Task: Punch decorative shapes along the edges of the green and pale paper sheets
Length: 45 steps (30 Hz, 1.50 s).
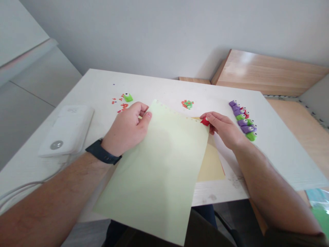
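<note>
A pale green sheet of paper point(159, 164) is held up at a slant over the table's front edge, with small notches along its far edge. My left hand point(133, 127), with a dark watch on the wrist, pinches the sheet's far left corner. At the far right corner, my right hand point(219, 125) grips a small red punch with a white eye point(205, 120), which sits at the paper's edge. Beneath the sheet lies yellowish paper point(212, 164), partly covered.
A green eye-topped piece point(128, 97) stands by red scraps point(124, 106). Red and green bits point(187, 104) form a small pile. Several purple, green and red pieces point(241, 117) line up at right. A white device point(68, 130) with cables lies at left.
</note>
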Each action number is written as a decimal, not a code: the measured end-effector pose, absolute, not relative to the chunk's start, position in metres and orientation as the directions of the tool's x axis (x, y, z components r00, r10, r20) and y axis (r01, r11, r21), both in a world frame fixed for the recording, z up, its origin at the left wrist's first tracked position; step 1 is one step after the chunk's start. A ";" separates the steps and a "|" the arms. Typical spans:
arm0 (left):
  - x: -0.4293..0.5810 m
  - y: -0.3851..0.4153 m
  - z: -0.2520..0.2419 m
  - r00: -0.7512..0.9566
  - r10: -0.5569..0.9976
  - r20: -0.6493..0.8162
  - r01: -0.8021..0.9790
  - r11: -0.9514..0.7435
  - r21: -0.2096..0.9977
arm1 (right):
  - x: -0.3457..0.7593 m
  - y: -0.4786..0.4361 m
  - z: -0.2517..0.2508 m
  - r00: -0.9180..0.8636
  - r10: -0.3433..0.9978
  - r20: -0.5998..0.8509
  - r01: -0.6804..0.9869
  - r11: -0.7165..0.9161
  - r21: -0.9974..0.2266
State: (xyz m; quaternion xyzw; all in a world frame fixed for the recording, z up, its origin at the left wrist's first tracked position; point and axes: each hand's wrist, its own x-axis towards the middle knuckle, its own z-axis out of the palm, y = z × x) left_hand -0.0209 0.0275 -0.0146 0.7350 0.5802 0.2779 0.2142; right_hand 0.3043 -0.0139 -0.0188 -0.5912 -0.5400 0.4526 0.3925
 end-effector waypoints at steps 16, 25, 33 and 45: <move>-0.020 0.026 -0.014 0.181 0.970 0.163 0.736 -0.244 0.632 | 0.298 -0.014 -0.018 0.032 0.997 -0.070 0.376 -0.077 -0.923; -0.021 0.026 -0.016 0.171 0.971 0.167 0.745 -0.238 0.623 | 0.297 -0.014 -0.019 0.053 0.994 -0.100 0.383 -0.112 -0.917; -0.021 0.026 -0.016 0.172 0.970 0.171 0.734 -0.242 0.635 | 0.295 -0.015 -0.016 0.089 0.989 -0.116 0.400 -0.142 -0.905; -0.021 0.026 -0.017 0.175 0.970 0.168 0.731 -0.243 0.637 | 0.297 -0.014 -0.019 0.107 0.986 -0.125 0.400 -0.158 -0.903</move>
